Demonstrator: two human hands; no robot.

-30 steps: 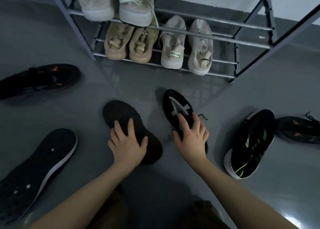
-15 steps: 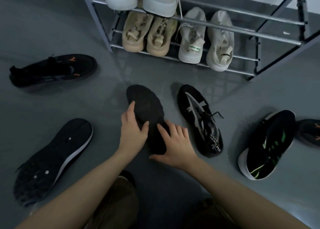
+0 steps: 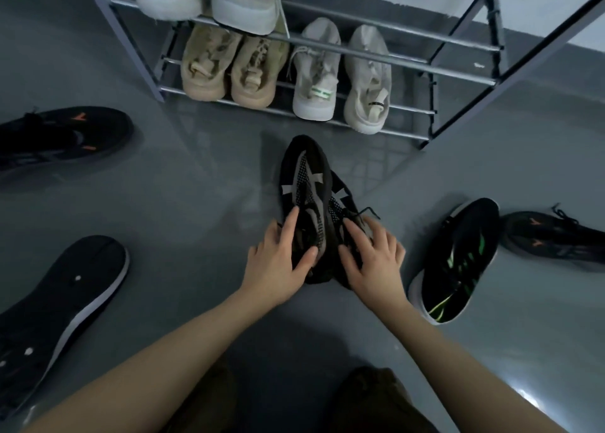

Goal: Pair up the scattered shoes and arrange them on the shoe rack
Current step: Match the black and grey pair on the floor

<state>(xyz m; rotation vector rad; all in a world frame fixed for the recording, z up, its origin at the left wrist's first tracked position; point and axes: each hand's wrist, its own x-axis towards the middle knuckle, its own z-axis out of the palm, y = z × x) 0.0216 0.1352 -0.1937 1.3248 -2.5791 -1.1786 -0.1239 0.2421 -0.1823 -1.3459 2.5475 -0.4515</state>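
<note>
Since half a second ago we have turned the sole-up black sneaker upright; its grey-patterned upper now shows, pressed against its mate on the grey floor before the shoe rack. Our left hand has its fingers curled around the turned shoe's heel; our right hand lies with fingers spread, gripping the mate. Around: orange-marked black shoes far left and far right, a green-striped shoe, a sole-up shoe. Rack bottom tier: tan pair, pale grey pair.
</note>
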